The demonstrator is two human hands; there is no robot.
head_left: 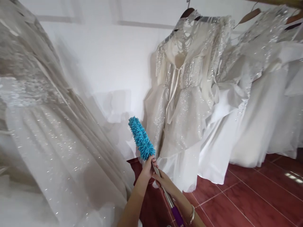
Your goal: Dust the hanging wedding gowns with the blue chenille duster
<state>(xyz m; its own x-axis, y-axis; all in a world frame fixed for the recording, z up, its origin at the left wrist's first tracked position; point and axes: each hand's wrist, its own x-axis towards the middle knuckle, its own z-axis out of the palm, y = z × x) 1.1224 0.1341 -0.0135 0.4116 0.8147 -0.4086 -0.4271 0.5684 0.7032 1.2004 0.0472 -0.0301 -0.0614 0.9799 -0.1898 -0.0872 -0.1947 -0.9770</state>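
Two bare hands grip one long-handled duster with a shaggy turquoise microfibre head (141,138) in a room hung with white gowns. The left hand (148,167) is closed around the metal pole right under the fluffy head; the right hand (165,182), with a bangle at its wrist, is wrapped around the pole just below it, above a purple section of the handle. The duster rises from the bottom centre of the frame and tilts up to the left, its head in the gap between two dresses.

To the left, one glittering tulle gown with a wide sparkling skirt (54,138) fills the near side from top to bottom edge. Beyond the hands, one beaded ivory dress with a satin underskirt (187,104) hangs on a dark hanger, and further right more white gowns (267,94) press together, too overlapped to count. Bare red tiled floor (248,198) opens at lower right; a plain white wall (104,63) closes the back.
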